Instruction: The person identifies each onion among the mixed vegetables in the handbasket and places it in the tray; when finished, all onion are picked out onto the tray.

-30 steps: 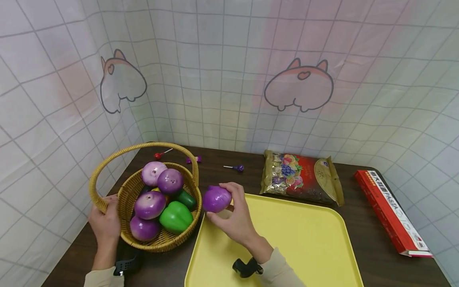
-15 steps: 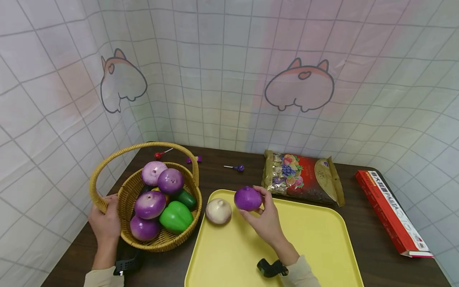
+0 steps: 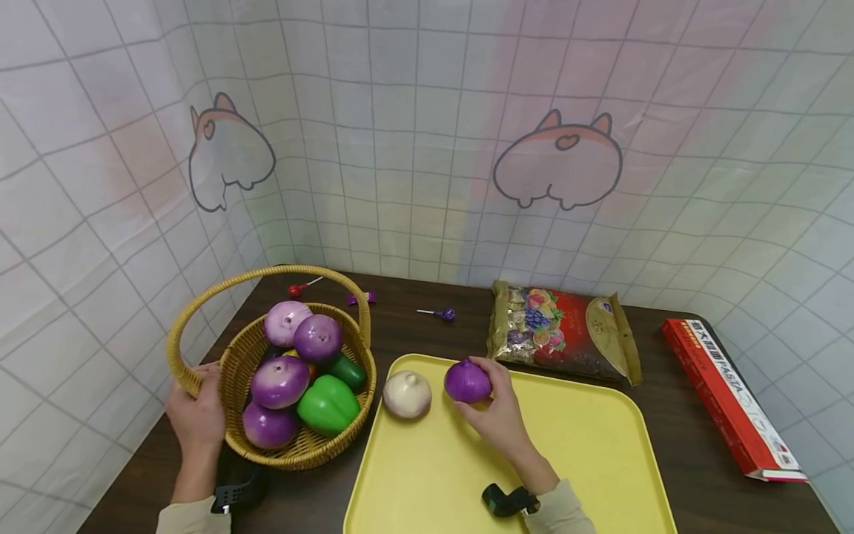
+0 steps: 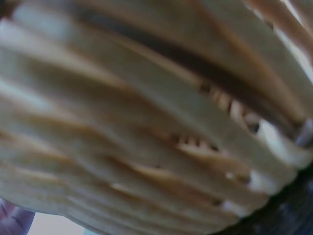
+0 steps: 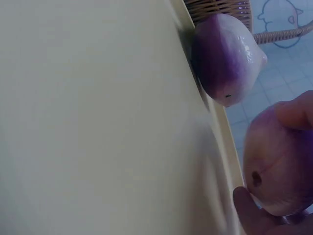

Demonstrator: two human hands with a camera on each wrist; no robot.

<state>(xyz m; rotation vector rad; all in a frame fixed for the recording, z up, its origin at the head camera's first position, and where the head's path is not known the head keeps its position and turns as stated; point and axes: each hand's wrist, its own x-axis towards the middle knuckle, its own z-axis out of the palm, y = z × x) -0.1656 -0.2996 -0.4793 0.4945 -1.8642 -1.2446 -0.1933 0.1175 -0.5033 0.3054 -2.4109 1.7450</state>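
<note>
The dark brown table (image 3: 427,311) carries a flat yellow plastic tray (image 3: 587,460) at its 6 o'clock edge. At 9 o'clock of the tray stands a round woven wicker basket (image 3: 303,449) of purple and green toy vegetables; the left hand (image 3: 196,415) grips its rim as before. The right hand (image 3: 497,415) curls round a purple toy onion (image 3: 467,381), now lowered to the tray's 11 o'clock corner, just beside a pale cream toy onion (image 3: 407,394).

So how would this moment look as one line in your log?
right hand: holds purple onion over yellow tray | pale onion: on tray | left hand: grips basket
</note>
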